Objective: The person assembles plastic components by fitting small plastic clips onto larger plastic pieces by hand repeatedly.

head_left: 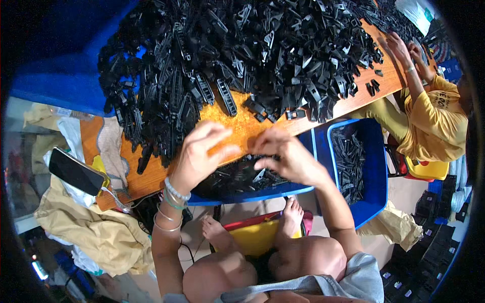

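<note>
My left hand (199, 151) hovers over the near edge of the orange-brown table, its fingers and thumb apart with nothing seen between them. Facing it, my right hand (288, 157) has its fingers bent and its thumb spread away from them; it too appears to hold nothing. Both hands are slightly blurred. Just beyond them, a big heap of black plastic parts (222, 55) covers most of the table. One long slotted part (226, 97) lies at the heap's near edge, between the hands. Below my hands, a blue bin (252, 196) contains more black parts.
A second blue bin (385, 177) of black parts stands to the right. At left are a phone (76, 171) with a cable and a crumpled tan bag (96, 227). A co-worker in a yellow shirt (437, 118) reaches over the table's far right. Black trays (424, 267) sit lower right.
</note>
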Demonstrator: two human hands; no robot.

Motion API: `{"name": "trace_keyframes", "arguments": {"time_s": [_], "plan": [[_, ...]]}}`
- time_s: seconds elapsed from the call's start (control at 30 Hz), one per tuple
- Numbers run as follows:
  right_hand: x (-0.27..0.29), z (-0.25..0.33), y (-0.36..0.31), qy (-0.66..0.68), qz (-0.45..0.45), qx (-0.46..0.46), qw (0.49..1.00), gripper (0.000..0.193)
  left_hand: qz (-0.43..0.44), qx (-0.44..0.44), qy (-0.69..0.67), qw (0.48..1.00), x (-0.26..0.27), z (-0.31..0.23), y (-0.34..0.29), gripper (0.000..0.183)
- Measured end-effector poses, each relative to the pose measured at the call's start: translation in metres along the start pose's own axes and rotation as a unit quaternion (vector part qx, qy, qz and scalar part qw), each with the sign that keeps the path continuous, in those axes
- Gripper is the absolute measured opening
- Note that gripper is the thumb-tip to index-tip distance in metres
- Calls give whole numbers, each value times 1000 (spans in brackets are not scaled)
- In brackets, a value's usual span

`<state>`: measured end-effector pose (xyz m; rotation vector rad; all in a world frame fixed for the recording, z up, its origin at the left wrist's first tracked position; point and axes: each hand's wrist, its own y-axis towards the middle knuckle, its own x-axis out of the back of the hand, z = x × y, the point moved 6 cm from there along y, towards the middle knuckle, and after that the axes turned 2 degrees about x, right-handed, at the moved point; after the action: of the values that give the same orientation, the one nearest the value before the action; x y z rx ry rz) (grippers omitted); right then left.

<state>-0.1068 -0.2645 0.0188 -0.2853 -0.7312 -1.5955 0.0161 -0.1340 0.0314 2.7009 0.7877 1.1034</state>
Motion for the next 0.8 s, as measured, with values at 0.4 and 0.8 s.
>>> {"name": "trace_keyframes", "arguments": {"time_s": [0.4,0.8], "plan": [[12,-16,31,-363,-198,-57,909,26,-18,-109,239,965,-24,-17,21,24],[19,-18,-10,61,-197,-168,964,26,-57,-215,276,935,-43,-39,-38,23]]}}
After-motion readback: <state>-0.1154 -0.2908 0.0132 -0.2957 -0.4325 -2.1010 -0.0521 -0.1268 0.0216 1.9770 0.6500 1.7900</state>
